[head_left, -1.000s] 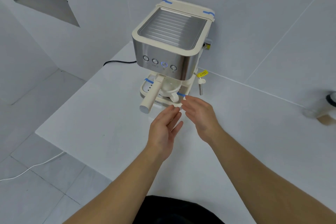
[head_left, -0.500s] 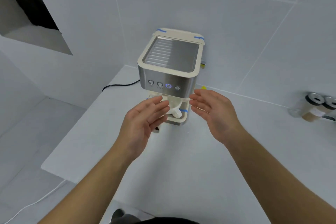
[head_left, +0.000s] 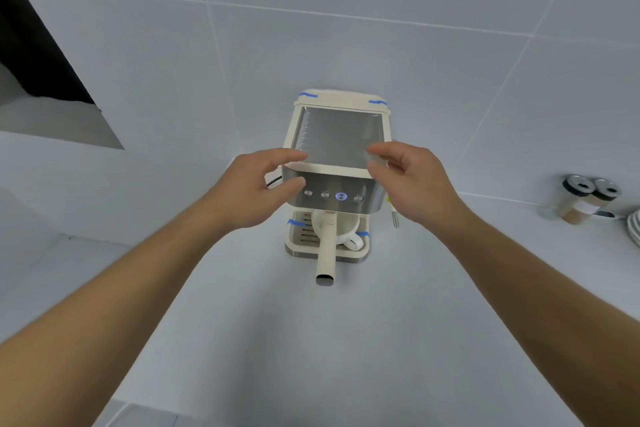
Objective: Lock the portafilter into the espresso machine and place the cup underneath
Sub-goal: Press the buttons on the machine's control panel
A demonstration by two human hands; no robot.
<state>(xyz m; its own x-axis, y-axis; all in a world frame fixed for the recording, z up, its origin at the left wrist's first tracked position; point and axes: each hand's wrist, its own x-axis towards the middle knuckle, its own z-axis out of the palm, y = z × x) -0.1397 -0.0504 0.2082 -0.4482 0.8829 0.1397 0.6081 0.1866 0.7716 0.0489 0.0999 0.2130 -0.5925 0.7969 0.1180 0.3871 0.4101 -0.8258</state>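
A cream and steel espresso machine (head_left: 337, 139) stands on the white counter against the tiled wall. The portafilter (head_left: 326, 253) sits under its front, its cream handle pointing straight toward me. A white cup (head_left: 346, 229) stands on the drip tray (head_left: 301, 246) below it, handle to the right. My left hand (head_left: 256, 189) hovers at the machine's top left front corner, fingers apart and curled. My right hand (head_left: 408, 180) is at the top right front corner, fingers apart too. Neither hand holds anything.
Two glass jars with dark lids (head_left: 585, 198) and a stack of white plates (head_left: 633, 227) stand at the far right. A black power cord (head_left: 273, 181) runs off behind the machine's left side. The steam wand (head_left: 394, 217) hangs at its right. The counter's front edge (head_left: 131, 402) lies lower left.
Both hands rose from beside the cup and drip tray to the machine's top front corners. The portafilter handle now points straight forward instead of to the left. The view tilted up.
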